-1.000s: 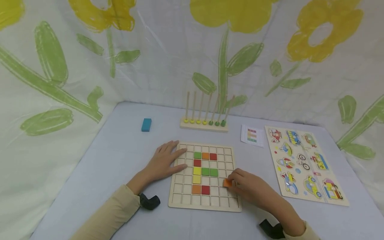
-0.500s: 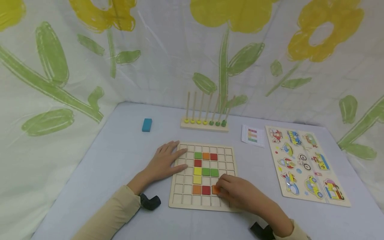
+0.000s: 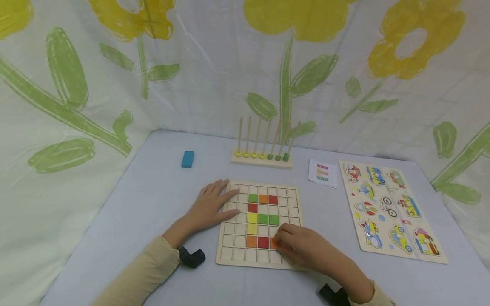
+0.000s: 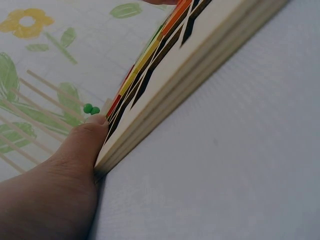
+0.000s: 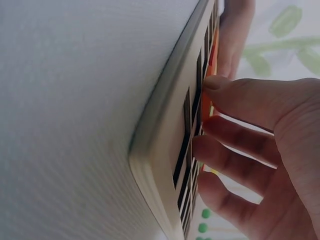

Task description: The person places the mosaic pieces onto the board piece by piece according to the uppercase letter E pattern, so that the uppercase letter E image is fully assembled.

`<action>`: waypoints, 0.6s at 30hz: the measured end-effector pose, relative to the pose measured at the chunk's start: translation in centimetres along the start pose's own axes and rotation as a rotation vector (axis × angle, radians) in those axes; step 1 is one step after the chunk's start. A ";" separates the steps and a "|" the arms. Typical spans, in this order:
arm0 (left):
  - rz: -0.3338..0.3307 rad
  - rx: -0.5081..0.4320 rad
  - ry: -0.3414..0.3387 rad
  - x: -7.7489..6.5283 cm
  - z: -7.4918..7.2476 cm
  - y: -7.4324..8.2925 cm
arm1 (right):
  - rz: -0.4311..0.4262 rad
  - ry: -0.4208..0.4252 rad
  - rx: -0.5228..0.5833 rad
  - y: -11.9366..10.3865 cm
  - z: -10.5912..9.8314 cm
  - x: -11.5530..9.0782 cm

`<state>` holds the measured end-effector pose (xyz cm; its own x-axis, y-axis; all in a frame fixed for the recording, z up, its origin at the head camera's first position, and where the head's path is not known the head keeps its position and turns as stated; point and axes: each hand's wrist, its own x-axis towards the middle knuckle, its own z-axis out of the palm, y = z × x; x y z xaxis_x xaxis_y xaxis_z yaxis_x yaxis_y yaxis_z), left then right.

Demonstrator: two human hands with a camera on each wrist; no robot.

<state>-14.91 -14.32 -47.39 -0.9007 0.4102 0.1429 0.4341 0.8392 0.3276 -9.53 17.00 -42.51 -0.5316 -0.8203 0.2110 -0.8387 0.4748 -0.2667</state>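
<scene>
A wooden grid board (image 3: pixel 226 253) lies in the middle of the table, with green, orange, red and yellow square tiles in some of its cells. My left hand (image 3: pixel 208 207) rests on the board's left edge with its fingers spread; the left wrist view has its thumb (image 4: pixel 85 142) against the board's side. Over the lower right cells, my right hand (image 3: pixel 306 248) pinches an orange tile (image 3: pixel 273 243) between thumb and forefinger. This tile sits at the cell just right of a red tile (image 3: pixel 263 242). Fingers partly cover it. In the right wrist view the other fingers curve loosely over the board.
Behind the board stands a wooden peg rack (image 3: pixel 261 160) with yellow and green beads. A blue block (image 3: pixel 187 159) lies at the back left. To the right are a printed pattern card (image 3: pixel 323 173) and a vehicle puzzle board (image 3: pixel 390 212).
My right hand has carried the orange tile left and toward me, from the board's right side to the cell beside the red tile. The left hand stays in place.
</scene>
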 end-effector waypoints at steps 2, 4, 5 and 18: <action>0.002 0.000 0.003 0.0 0.0 0.0 | -0.001 0.000 -0.001 0.0 0.0 0.0; 0.001 0.000 0.001 0.0 0.1 0.0 | -0.001 0.000 -0.002 -0.1 0.1 0.0; 0.001 -0.001 -0.001 0.0 0.1 0.0 | 0.000 0.000 -0.002 -0.1 0.1 0.0; -0.007 -0.007 -0.008 0.0 0.1 0.1 | 0.046 -0.011 0.004 -0.3 0.3 0.1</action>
<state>-14.84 -14.22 -47.49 -0.9035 0.4074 0.1330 0.4278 0.8394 0.3351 -9.25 16.68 -42.73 -0.5683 -0.8011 0.1878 -0.8127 0.5109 -0.2800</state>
